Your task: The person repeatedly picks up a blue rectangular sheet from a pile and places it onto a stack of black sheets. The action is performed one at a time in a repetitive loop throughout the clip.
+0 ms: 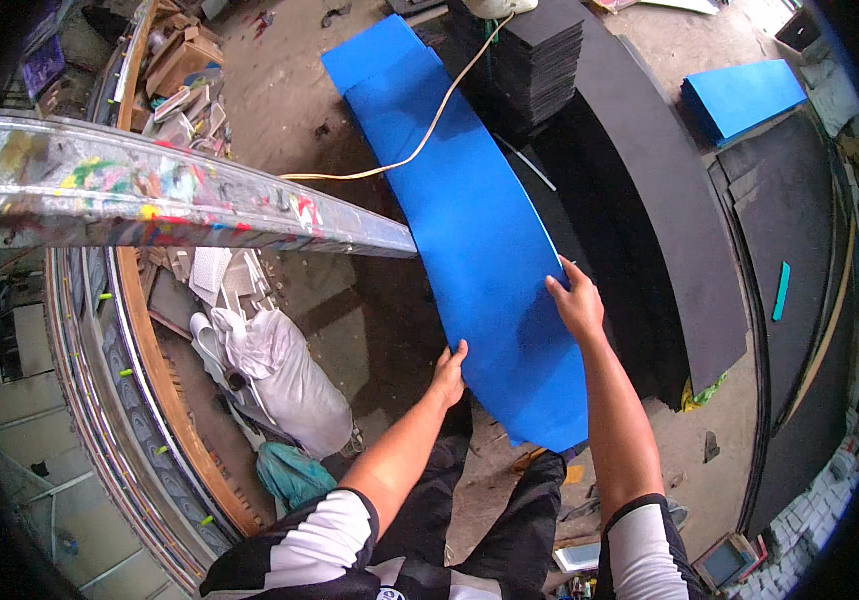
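Observation:
A long blue sheet (489,270), likely foam, stretches from just in front of my body toward the far left. My left hand (448,375) holds its left edge near the close end, thumb on top and fingers mostly hidden beneath. Across from it, a little farther away, my right hand (579,305) grips the right edge. More blue material (374,50) shows at the sheet's far end. To the right, beside the sheet, lies a large stack of black sheets (649,200).
A paint-stained metal beam (179,190) juts in from the left and meets the blue sheet's edge. A cream cable (439,115) crosses over the sheet. Black blocks (539,65) are piled at the back. Another blue stack (744,100) lies far right; a pale sack (294,380) sits left.

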`<state>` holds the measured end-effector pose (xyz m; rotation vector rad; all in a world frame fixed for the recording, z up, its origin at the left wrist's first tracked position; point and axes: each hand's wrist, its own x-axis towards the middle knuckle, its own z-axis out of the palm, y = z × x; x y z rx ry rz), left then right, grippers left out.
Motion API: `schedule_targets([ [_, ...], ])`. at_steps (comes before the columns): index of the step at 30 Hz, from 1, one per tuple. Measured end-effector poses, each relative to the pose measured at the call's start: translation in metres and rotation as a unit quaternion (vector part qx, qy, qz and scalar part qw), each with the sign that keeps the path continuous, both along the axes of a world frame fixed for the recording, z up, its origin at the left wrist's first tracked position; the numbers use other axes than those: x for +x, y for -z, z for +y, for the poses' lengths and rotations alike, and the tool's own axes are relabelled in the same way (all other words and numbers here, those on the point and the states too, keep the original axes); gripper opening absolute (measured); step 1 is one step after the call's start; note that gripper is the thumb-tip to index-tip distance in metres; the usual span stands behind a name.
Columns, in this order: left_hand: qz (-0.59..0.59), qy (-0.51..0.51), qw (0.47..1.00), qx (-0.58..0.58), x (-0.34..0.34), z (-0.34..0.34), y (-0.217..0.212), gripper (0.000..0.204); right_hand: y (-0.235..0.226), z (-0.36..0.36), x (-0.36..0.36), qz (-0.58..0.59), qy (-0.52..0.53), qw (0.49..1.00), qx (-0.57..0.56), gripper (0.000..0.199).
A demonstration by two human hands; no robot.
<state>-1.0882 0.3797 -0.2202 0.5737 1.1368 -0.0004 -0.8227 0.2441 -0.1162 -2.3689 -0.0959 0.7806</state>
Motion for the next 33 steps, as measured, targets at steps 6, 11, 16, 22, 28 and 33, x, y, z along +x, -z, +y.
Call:
schedule_targets([
  [6,0.036,-0.041,0.995,0.086,0.035,0.026,0.008,0.045,0.049,-0.104,-0.029,0.162,0.035,0.969,0.185,0.053],
  [11,0.099,-0.004,0.988,0.115,0.068,0.064,0.012,0.043,0.073,-0.225,-0.115,0.227,0.114,0.952,0.17,0.04],
  [16,0.164,0.017,0.966,0.198,0.103,0.099,0.003,0.049,0.067,-0.187,-0.096,0.067,0.085,0.991,0.075,0.048],
  [22,0.16,0.036,0.969,0.183,0.087,0.077,0.004,0.069,0.009,-0.112,-0.046,0.018,0.052,0.996,-0.065,0.048],
  [28,0.198,0.135,0.948,0.209,0.055,0.034,0.018,0.064,0.018,-0.1,-0.055,0.016,0.049,0.994,-0.096,0.046],
  [33,0.139,0.089,0.967,0.195,0.068,0.049,0.022,0.045,0.034,-0.112,-0.063,0.031,0.041,0.997,-0.059,0.05],
])
